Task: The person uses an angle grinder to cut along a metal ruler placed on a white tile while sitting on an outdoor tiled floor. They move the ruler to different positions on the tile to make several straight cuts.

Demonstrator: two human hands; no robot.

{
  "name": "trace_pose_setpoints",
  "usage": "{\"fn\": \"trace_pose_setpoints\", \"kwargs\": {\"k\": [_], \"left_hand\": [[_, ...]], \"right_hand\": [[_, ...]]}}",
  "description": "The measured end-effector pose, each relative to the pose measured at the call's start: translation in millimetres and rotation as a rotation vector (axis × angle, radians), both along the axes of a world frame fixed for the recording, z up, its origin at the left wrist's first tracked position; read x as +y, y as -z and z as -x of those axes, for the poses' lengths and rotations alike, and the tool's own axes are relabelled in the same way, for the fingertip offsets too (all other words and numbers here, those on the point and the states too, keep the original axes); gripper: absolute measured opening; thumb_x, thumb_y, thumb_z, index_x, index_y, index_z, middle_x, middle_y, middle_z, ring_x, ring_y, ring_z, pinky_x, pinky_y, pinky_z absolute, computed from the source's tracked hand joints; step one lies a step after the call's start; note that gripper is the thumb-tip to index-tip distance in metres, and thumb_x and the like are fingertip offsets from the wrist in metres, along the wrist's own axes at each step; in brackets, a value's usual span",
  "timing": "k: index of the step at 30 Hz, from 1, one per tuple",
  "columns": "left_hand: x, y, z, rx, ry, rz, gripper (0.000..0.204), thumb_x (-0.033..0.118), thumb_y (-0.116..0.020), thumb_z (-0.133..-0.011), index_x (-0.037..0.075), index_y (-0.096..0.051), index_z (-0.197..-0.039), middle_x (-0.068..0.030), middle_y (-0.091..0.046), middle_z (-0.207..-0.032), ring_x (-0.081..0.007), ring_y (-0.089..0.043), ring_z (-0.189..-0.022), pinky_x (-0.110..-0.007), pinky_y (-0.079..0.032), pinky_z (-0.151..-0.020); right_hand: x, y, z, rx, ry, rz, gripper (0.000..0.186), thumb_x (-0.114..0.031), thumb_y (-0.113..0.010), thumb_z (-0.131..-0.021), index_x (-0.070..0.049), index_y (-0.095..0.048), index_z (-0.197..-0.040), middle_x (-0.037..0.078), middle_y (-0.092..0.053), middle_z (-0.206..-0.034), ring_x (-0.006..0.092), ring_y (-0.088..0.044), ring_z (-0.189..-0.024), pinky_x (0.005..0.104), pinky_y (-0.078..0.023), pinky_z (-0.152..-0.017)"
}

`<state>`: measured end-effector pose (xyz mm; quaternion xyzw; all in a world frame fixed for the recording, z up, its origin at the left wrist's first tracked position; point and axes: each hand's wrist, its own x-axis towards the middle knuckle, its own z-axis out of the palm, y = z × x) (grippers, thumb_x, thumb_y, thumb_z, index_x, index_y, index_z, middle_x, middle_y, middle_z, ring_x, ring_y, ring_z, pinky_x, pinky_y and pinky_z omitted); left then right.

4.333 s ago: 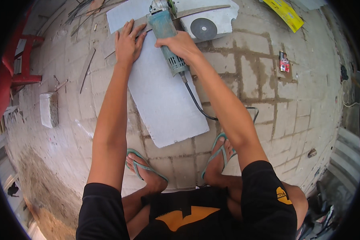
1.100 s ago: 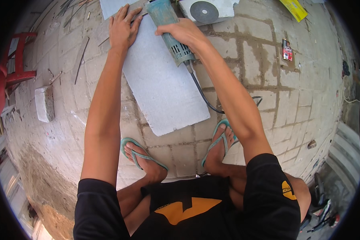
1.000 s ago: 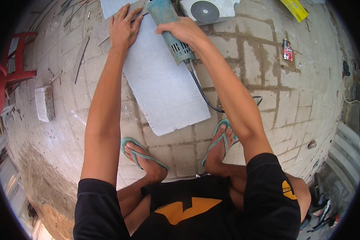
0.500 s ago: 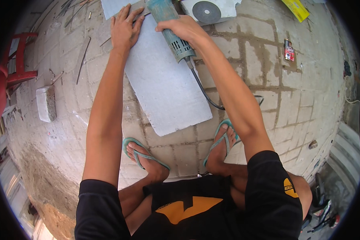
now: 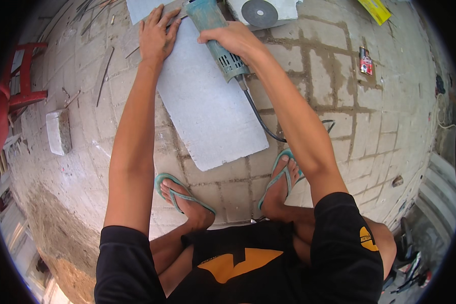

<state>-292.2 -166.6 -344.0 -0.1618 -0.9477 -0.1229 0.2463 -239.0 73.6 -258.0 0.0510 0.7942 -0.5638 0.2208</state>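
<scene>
A long, light grey slab (image 5: 213, 116) lies on the paved floor ahead of my feet. My left hand (image 5: 157, 36) rests flat near its far left edge, fingers stretched and spread. A thin, dark-edged strip (image 5: 181, 15) shows by those fingertips, partly hidden by the hand. Over the far part of the slab, my right hand (image 5: 233, 38) is wrapped round the body of a teal angle grinder (image 5: 220, 55). The tool's front end runs out of the top of the picture, so its disc is not visible. A black cord (image 5: 258, 114) trails from its rear, passing under my right forearm.
A grey cutting disc (image 5: 259, 13) lies on a pale block beyond my right hand. At left are a concrete block (image 5: 59, 133), a blade-like strip (image 5: 103, 76) and a red stand (image 5: 28, 76). A small red-and-black packet (image 5: 366, 62) and a yellow package (image 5: 376, 10) lie at right.
The grinder has shifted very slightly toward me and to the right, with my right hand still round it. My left hand stays almost in the same place.
</scene>
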Motion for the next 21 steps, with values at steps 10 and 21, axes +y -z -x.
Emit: {"fn": "trace_pose_setpoints", "kwargs": {"k": [10, 21], "left_hand": [[2, 0, -3, 0.002, -0.042, 0.042, 0.036, 0.042, -0.060, -0.100, 0.025, -0.069, -0.130, -0.0092, -0.055, -0.151, -0.0271, -0.049, -0.140, -0.047, -0.033, -0.116], [1, 0, -3, 0.000, -0.022, 0.010, 0.036, 0.042, -0.060, -0.099, 0.026, -0.069, -0.131, -0.0094, -0.055, -0.151, -0.0274, -0.049, -0.140, -0.049, -0.032, -0.116]], "right_hand": [[-1, 2, 2, -0.001, 0.005, -0.007, 0.051, -0.040, -0.081, -0.067, 0.004, -0.071, -0.092, 0.012, -0.066, -0.082, 0.0221, -0.064, -0.068, 0.0352, -0.050, -0.061], [-4, 4, 11, -0.016, 0.010, 0.025, 0.052, -0.038, -0.083, -0.066, 0.005, -0.071, -0.093, 0.013, -0.066, -0.086, 0.0210, -0.064, -0.074, 0.0347, -0.050, -0.063]]}}
